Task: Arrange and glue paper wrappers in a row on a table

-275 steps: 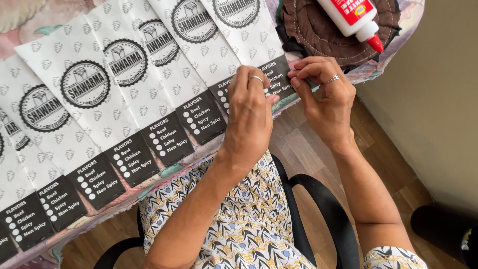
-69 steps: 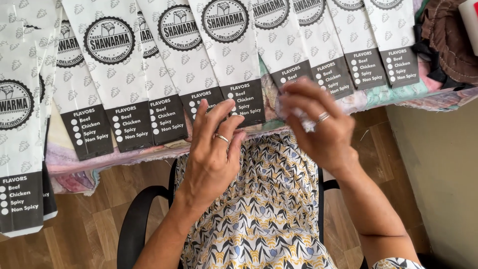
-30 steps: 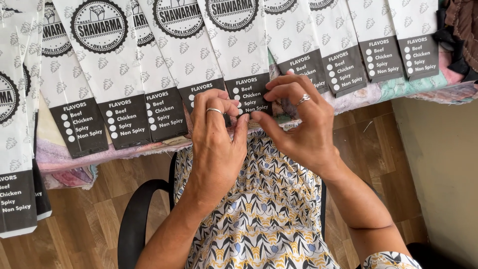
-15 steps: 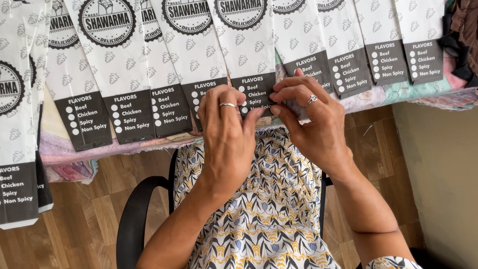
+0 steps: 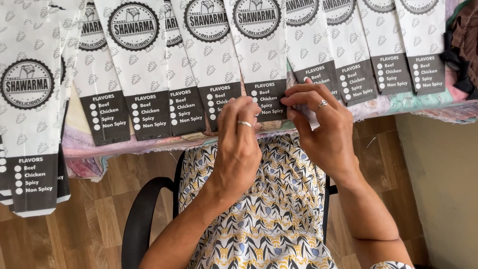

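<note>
Several long white paper sleeves with round black emblems and black end panels lie side by side, overlapping, along the table edge. My left hand (image 5: 239, 137) and my right hand (image 5: 321, 124), each with a ring, pinch the black bottom end of one paper sleeve (image 5: 261, 55) near the middle of the row. The left fingers rest on the lower edge of its black panel; the right fingers grip its right corner. The fold itself is hidden under my fingers.
A pastel patterned cloth (image 5: 413, 102) covers the table under the sleeves. A dark brown cloth (image 5: 465, 40) lies at the far right. Further sleeves (image 5: 32, 149) hang over the edge at left. A black chair arm (image 5: 142, 214) and wooden floor are below.
The view has shifted along the row of sleeves since the oldest frame. My hands came together on the bottom end of a middle sleeve and now pinch its black panel.
</note>
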